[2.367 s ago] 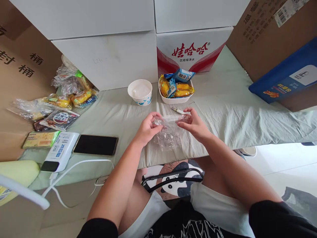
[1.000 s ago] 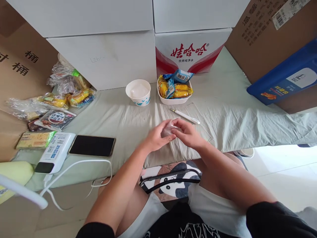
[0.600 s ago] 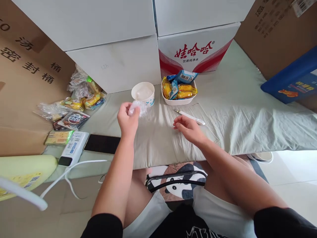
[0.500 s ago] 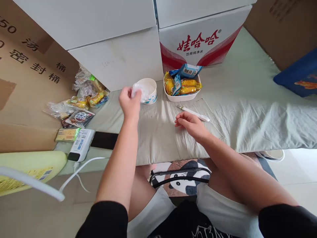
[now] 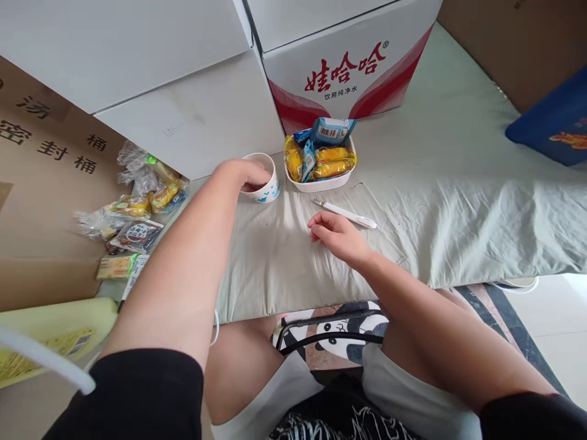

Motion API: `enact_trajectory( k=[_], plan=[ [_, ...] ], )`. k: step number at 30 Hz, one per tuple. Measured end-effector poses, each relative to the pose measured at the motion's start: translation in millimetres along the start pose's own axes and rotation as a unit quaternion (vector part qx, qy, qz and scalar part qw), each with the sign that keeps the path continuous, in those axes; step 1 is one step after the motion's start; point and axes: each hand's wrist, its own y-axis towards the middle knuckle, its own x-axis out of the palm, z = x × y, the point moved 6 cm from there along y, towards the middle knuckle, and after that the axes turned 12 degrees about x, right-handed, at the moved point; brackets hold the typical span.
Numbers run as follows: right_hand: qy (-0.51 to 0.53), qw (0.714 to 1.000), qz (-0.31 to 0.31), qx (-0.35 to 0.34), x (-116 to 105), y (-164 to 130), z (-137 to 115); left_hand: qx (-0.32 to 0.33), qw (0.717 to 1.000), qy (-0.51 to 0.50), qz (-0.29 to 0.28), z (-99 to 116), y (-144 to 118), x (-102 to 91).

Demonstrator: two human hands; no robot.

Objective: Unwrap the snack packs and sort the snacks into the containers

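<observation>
White cup [image 5: 268, 186] w/ blue pattern

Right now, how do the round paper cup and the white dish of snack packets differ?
The paper cup is round with blue markings on its side; the dish is plain white and wider, with rounded corners. The left hand reaches into the cup, hiding its contents, while the dish is untouched and heaped with yellow and blue snack packets. The right hand rests on the sheet near neither. Both stand side by side on the pale green sheet.
</observation>
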Motion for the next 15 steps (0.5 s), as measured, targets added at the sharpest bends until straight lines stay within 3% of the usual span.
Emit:
enact_trajectory(
  k=[2,4,7,8,10,13,15],
  plan=[
    [-0.005,1.000,0.007,0.006,-1,-1,2,-0.026,0.998,-0.030,-0.043,1,-7,-0.6],
    [-0.013,1.000,0.022,0.009,-2,-2,5,-0.036,0.999,-0.032,-0.002,-3,-17,-10.2],
    [-0.041,0.997,0.063,-0.010,-3,-6,7,-0.019,0.970,-0.014,0.241,-26,-44,-38.1],
    [-0.060,0.995,0.079,-0.022,-3,-8,8,-0.020,0.950,-0.013,0.312,-40,-56,-43.0],
    [-0.111,0.987,0.106,-0.046,-1,-11,8,-0.052,0.923,-0.020,0.380,-80,-79,-41.6],
    [-0.186,0.973,0.120,-0.072,5,-15,7,-0.132,0.905,-0.016,0.404,-152,-107,-31.3],
    [-0.223,0.964,0.119,-0.084,10,-15,7,-0.191,0.902,-0.009,0.388,-200,-119,-24.8]
  ],
)
